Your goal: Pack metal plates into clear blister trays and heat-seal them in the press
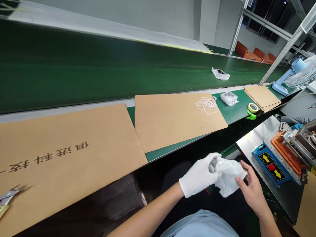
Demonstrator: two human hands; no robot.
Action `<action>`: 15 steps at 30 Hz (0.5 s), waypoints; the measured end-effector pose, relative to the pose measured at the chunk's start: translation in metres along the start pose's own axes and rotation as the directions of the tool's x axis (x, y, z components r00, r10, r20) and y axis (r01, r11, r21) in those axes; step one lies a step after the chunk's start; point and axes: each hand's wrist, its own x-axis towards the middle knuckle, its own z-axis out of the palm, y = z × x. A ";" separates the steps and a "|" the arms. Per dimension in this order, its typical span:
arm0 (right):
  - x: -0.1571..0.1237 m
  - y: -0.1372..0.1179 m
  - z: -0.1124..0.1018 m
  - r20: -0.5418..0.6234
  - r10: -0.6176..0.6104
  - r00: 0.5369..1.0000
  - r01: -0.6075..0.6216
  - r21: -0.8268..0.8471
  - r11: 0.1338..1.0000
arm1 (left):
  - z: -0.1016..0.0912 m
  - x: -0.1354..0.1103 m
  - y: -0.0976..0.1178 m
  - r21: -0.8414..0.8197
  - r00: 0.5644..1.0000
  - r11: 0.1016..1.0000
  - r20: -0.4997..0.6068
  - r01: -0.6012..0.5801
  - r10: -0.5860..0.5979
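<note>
Across the top, ten o'clock to two, runs the long green belt (98, 62), and at two sits a white wrapper (221, 76) around something dark! Nearer, the green bench (234, 112): a printed cardboard sheet (74, 174) at eight, bearing a metal tool (8, 198); a plain sheet (168, 123) at centre, white loops (209, 111) on its three o'clock end. Further toward three: bubble-wrap stack (229, 98), tape roll (252, 104), green object (251, 116), smaller cardboard (263, 98), blue fan (281, 86). Between three and four, a metal table (259, 133) carries a blue-based machine (261, 158).
</note>
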 end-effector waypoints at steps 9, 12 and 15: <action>0.001 0.004 0.021 -0.205 0.017 0.979 0.016 0.159 0.987 | 0.006 -0.008 -0.009 -0.238 0.978 0.960 -0.108 0.149 -0.179; -0.001 0.006 0.022 -0.363 -0.019 0.932 0.034 0.035 0.999 | 0.008 -0.012 -0.011 -0.292 0.976 0.948 -0.136 0.122 -0.168; 0.001 0.012 0.017 -0.604 -0.085 0.792 0.032 -0.098 0.995 | 0.013 -0.016 -0.015 -0.373 0.972 0.926 -0.191 0.058 -0.138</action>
